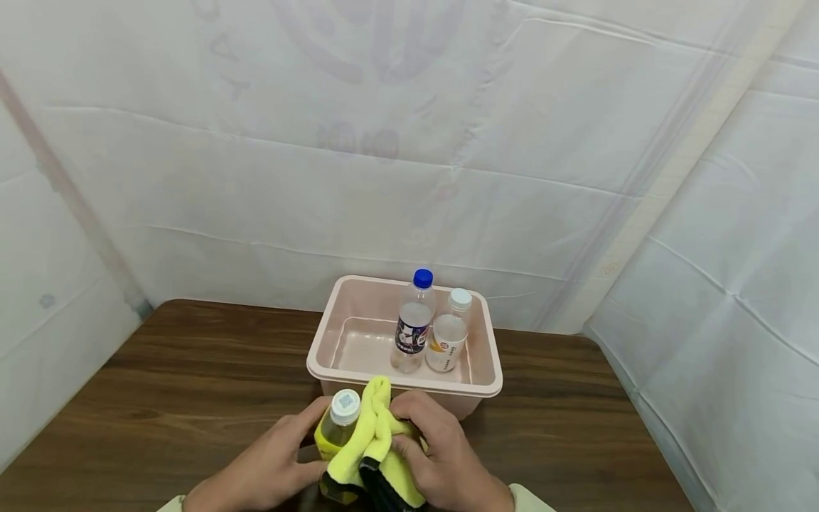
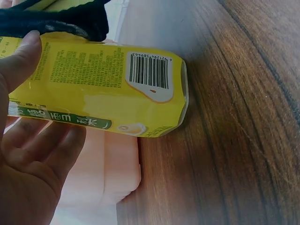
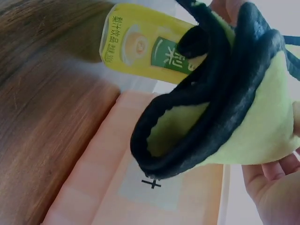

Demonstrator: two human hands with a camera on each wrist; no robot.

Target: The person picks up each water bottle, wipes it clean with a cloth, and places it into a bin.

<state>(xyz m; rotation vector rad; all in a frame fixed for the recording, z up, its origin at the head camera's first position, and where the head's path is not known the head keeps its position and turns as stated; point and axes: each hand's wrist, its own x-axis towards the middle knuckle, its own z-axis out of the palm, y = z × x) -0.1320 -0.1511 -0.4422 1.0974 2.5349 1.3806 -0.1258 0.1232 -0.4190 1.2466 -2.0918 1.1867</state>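
My left hand (image 1: 271, 455) grips a yellow-labelled drink bottle (image 2: 93, 79) with a white cap, thumb on one side and fingers on the other. In the left wrist view its barcode faces the camera. A bright yellow cloth (image 1: 377, 434) with black edging is bunched in my right hand (image 1: 448, 455), which pinches it against the bottle's side. The right wrist view shows the cloth's black-trimmed folds (image 3: 211, 108) hanging loose, with the bottle behind them. Both hands are just in front of a pale pink plastic bin (image 1: 326, 355).
Inside the bin stand a clear bottle with a blue cap (image 1: 412, 327) and another with a white cap (image 1: 448, 338), both toward its right side. The bin sits on a dark wooden table (image 1: 192, 384). White sheeting (image 1: 288, 199) hangs behind and at both sides.
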